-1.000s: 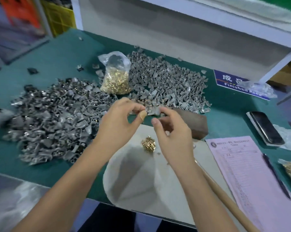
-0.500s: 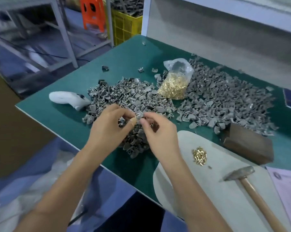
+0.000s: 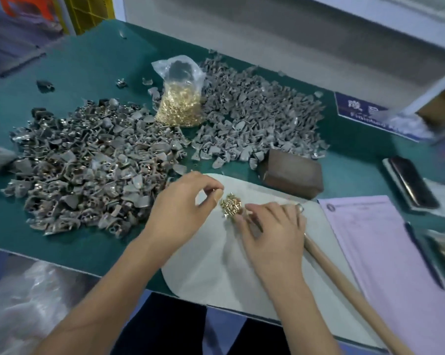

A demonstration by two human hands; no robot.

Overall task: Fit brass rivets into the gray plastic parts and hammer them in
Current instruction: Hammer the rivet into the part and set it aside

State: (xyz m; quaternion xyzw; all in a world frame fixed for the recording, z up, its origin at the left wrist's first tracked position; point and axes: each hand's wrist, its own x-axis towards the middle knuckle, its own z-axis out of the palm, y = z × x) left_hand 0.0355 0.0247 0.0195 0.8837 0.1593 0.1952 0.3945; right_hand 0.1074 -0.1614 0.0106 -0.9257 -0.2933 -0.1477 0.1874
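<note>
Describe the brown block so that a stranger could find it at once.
Start at the white mat on the green table. Just beyond its far right edge, beside the right pile of gray parts, lies the brown block: the only solid, dark brown, box-shaped thing there.

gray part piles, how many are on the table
2: one large pile on the left of the green table, one pile at the back right of the rivet bag. A few strays lie loose around them.
</note>
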